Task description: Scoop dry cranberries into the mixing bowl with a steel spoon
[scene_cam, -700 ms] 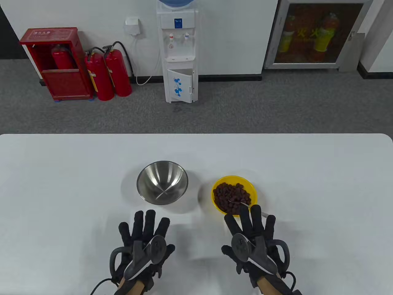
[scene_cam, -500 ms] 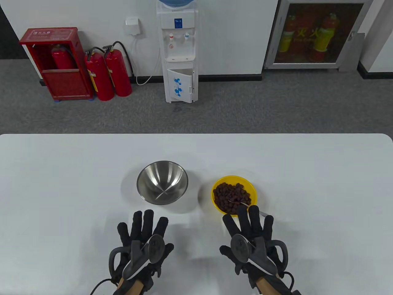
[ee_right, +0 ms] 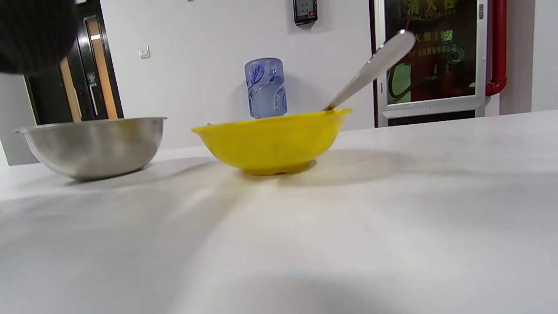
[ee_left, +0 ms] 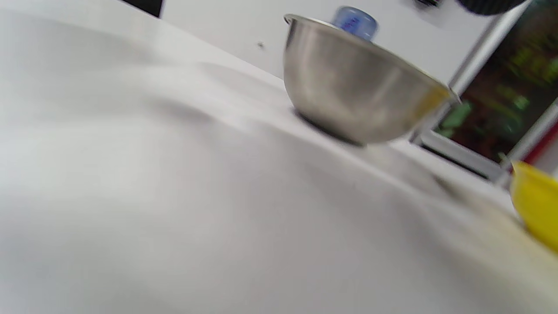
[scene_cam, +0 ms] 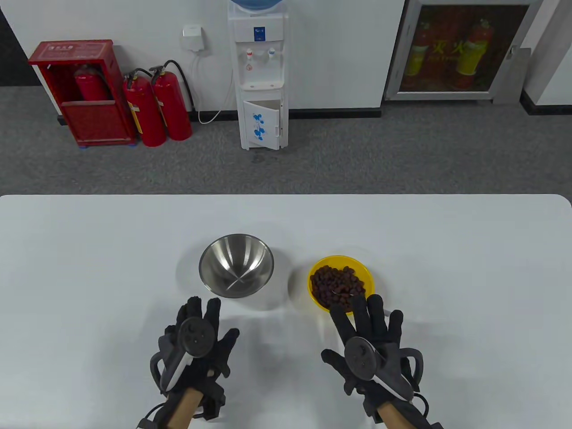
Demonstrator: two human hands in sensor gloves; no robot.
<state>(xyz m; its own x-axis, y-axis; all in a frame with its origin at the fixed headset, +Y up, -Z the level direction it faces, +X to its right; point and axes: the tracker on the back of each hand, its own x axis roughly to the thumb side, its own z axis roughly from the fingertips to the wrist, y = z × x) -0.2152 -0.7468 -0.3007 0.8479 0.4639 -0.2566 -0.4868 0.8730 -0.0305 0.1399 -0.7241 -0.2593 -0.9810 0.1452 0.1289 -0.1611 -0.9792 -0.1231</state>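
An empty steel mixing bowl (scene_cam: pixel 236 271) stands mid-table; it also shows in the left wrist view (ee_left: pixel 357 96) and the right wrist view (ee_right: pixel 91 146). To its right a yellow bowl (scene_cam: pixel 365 273) holds dry cranberries (scene_cam: pixel 337 286). A steel spoon stands in the yellow bowl; its handle (ee_right: pixel 375 65) sticks up over the rim, and my right hand hides it in the table view. My right hand (scene_cam: pixel 366 321) is open, fingers spread, its fingertips over the yellow bowl's near rim. My left hand (scene_cam: pixel 196 321) is open and empty, just short of the steel bowl.
The white table (scene_cam: pixel 89 268) stretches wide on both sides and behind the bowls. Beyond its far edge stand a water dispenser (scene_cam: pixel 259 76) and red fire extinguishers (scene_cam: pixel 156 107) on the floor.
My left hand has lifted, tilted and moved forward-left toward the steel bowl. My right hand has slid a little forward and now covers the spoon handle in the table view.
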